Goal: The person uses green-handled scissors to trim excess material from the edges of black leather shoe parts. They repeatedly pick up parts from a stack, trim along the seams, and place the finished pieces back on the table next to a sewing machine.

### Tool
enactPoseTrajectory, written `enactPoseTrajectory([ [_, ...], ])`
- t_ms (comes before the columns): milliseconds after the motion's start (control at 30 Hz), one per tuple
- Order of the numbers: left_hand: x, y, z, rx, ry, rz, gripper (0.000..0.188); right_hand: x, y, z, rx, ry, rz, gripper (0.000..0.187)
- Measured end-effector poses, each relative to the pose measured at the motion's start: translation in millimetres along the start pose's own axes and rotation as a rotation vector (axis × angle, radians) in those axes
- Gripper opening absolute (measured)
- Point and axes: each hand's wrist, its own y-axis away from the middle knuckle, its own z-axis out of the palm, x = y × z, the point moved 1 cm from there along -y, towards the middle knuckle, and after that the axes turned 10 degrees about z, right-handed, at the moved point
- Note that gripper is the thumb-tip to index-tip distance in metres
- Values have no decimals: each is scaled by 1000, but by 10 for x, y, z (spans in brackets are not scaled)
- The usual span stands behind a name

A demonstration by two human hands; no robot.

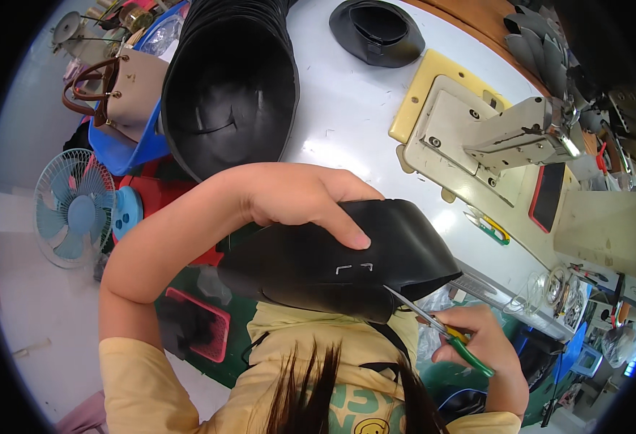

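Note:
A black, leather-like sewn piece (310,264) with two small pale corner marks is held up in front of my body. My left hand (307,199) grips its upper edge, thumb lying on the near face and the other fingers hidden behind. In my right hand (480,340) is a pair of scissors (430,318) with green and yellow handles. Their slim silver blades point up and left, the tip at the lower edge of the black piece. Whether the blades are parted I cannot tell.
A stack of similar black pieces (231,101) stands at the far left, and another black piece (377,32) lies at the back. To the right is a sewing machine (513,145) with a green-and-yellow tool (493,230) beside it. A fan (79,210) and blue bin (126,148) are left.

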Motion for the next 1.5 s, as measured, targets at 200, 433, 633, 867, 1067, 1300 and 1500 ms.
enactPoseTrajectory([
  [200,-61,-138,-20,-106,25,-83,43,-11,20,11,16,88,-24,57],
  [433,-182,-244,-18,-285,209,-102,41,-10,59,8,-43,43,45,60],
  [633,-198,-321,-12,-374,140,-41,37,140,32,163,-42,-106,63,59],
  [867,-210,-406,22,-477,45,-81,35,5,21,95,-58,92,21,55],
  [1067,-183,-524,56,-517,-90,-97,36,3,51,166,-28,105,91,52],
  [1300,-206,-564,70,-552,40,-151,31,36,20,211,3,130,54,50],
  [1500,-208,-540,207,-696,-110,-168,33,-88,18,247,3,282,-25,51],
])
